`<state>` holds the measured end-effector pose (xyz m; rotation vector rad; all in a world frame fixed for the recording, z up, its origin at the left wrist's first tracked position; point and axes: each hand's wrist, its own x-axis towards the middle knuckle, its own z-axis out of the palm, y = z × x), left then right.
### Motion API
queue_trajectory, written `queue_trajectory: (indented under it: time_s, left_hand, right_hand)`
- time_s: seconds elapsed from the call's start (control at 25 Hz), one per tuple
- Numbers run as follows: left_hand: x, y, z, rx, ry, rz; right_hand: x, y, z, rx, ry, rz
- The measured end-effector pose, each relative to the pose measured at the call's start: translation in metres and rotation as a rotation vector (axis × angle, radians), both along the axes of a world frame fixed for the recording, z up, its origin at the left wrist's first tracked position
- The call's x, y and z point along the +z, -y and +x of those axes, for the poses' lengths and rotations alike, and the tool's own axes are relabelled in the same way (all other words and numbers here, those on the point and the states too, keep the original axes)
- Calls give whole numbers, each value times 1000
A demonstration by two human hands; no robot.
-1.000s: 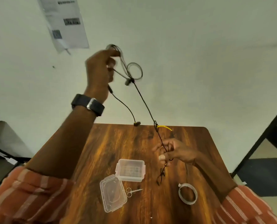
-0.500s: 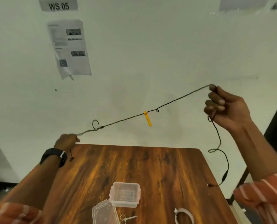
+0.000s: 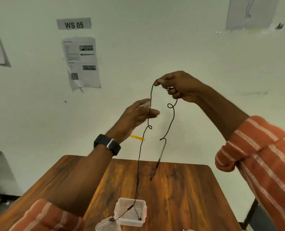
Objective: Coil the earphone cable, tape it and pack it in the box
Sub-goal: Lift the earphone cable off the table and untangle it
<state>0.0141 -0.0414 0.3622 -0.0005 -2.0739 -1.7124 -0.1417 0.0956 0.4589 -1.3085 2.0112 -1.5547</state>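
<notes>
**Earphone cable hung from right hand, not yet coiled**

Earphone cable (image 3: 139, 157) is up in the air over the far half of the table (image 3: 180, 189), draped over the right hand (image 3: 180, 86) like a hanger. Right thumb and forefinger are pinched closed on the top of the bend; a small loop of cable also sits at the curled lower fingers. Two runs drop from there:
- left run: long, passes a small kink and a yellow tag (image 3: 137, 137), goes down to the near edge where it splits into the two earbud leads, ending over the clear box (image 3: 130, 212).
- right run: shorter, has its own kink, its end hanging free above the table, blurred, so can't tell what's on it.

Left hand (image 3: 139, 112) is flat and open, fingers extended, right against the left run just below the pinch. Blurred; contact looks like a light brush, not a grasp. My read: it's there to stroke the cable straight or to act as a former for the first wrap.

Holding it high makes sense: gravity pulls out the kinks and keeps the runs apart before winding.

Box is open, its lid (image 3: 107, 225) lying just beside it at the near edge. Ready to receive.

Coiling looks barely begun; taping and packing not yet done.
</notes>
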Motion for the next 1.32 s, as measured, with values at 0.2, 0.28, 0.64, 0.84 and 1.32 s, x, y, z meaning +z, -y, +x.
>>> queue_trajectory:
  time_s: [0.2, 0.28, 0.64, 0.84, 1.32]
  left_hand:
    - [54, 21, 4, 147, -5, 78]
    - [73, 41, 16, 206, -24, 82]
    - [162, 100, 38, 34, -459, 394]
    - [203, 113, 40, -92, -579, 572]
    - [176, 27, -10, -89, 301, -233]
  right_hand:
    - [1, -26, -27, -158, -399, -137]
    - [-11, -48, -42, -119, -422, -74]
    - [-125, -102, -108, -33, 63, -11]
    - [-222, -126, -122, -119, 261, 128]
    - [-73, -47, -37, -89, -38, -35]
